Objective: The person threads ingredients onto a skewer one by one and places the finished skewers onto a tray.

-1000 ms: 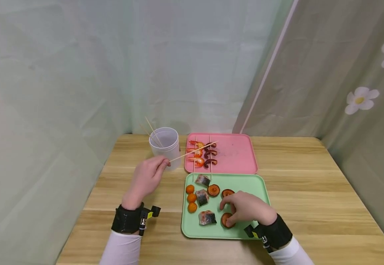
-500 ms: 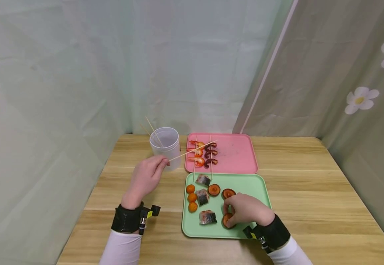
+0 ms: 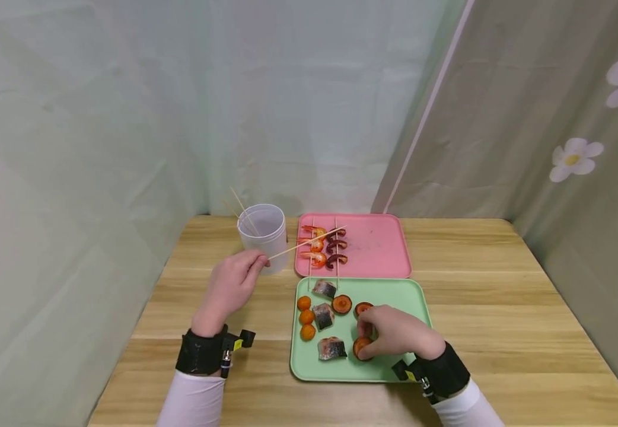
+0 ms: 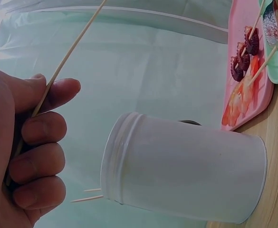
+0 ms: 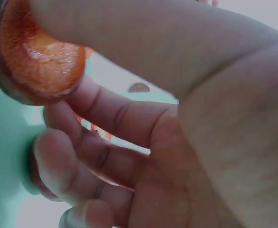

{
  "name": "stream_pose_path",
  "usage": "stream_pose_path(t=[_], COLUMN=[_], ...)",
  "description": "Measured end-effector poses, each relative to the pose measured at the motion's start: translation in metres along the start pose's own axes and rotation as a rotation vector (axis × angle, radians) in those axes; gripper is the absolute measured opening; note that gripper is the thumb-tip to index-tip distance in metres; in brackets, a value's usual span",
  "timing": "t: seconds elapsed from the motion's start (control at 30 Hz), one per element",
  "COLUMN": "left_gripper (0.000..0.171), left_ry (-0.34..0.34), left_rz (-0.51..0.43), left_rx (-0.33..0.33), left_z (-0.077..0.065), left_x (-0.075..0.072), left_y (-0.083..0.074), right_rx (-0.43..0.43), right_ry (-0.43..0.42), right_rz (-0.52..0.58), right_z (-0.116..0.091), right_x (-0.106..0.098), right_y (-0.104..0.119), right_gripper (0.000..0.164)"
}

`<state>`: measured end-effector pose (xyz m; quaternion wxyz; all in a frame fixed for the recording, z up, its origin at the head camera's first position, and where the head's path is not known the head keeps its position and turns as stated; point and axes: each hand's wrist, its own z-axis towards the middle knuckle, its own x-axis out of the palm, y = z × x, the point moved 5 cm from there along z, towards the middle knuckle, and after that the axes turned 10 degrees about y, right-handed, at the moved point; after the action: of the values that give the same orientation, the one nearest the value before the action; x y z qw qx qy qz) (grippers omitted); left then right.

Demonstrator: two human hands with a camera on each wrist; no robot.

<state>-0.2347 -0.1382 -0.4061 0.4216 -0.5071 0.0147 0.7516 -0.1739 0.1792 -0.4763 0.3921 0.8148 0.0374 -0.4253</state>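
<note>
My left hand [image 3: 231, 284] grips a thin bamboo skewer [image 4: 81, 36] near one end, fingers curled round it. The skewer slants up and right, overlapping the pink tray in the head view. Over the green tray [image 3: 394, 290], my right hand [image 3: 397, 332] pinches a brown shiitake mushroom cap [image 5: 43, 71] between thumb and forefinger, its orange-brown underside toward the wrist camera. Two more mushroom caps [image 3: 342, 304] lie farther back on this tray, one partly behind the hand. Left of them are several silver-skinned fish pieces [image 3: 332, 349] and orange balls [image 3: 306, 316].
Behind the green tray, the pink tray [image 3: 378, 249] bears a skewer of shrimp [image 3: 314, 261] and one of small octopus pieces [image 3: 337, 260], their ends overhanging the green tray. A white tub [image 3: 266, 243] holding skewers stands beyond my left hand. Curtains hang behind the table.
My right thumb and forefinger have closed on the nearest mushroom cap, which now looks more tilted. The left hand keeps its hold on the skewer; the head view has shifted slightly.
</note>
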Motion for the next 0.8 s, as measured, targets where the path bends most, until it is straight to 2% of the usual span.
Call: stream_pose_path(t=[0.23, 0.47, 0.57, 0.8], left_gripper=[0.014, 0.013, 0.013, 0.010], left_ry=[0.026, 0.029, 0.028, 0.061], left_rz=[0.004, 0.015, 0.017, 0.027], left_rx=[-0.006, 0.004, 0.011, 0.006], left_z=[-0.001, 0.001, 0.001, 0.003], left_x=[0.000, 0.001, 0.001, 0.001], left_y=[0.000, -0.001, -0.003, -0.008], right_rx=[-0.053, -0.043, -0.028, -0.050], right_ry=[-0.015, -0.210, -0.278, -0.421], right_rz=[0.096, 0.153, 0.267, 0.686], right_z=[-0.002, -0.006, -0.004, 0.006], right_x=[-0.008, -0.029, -0.035, -0.049], right_y=[-0.005, -0.018, -0.024, -0.031], right_gripper=[0.027, 0.022, 0.023, 0.035])
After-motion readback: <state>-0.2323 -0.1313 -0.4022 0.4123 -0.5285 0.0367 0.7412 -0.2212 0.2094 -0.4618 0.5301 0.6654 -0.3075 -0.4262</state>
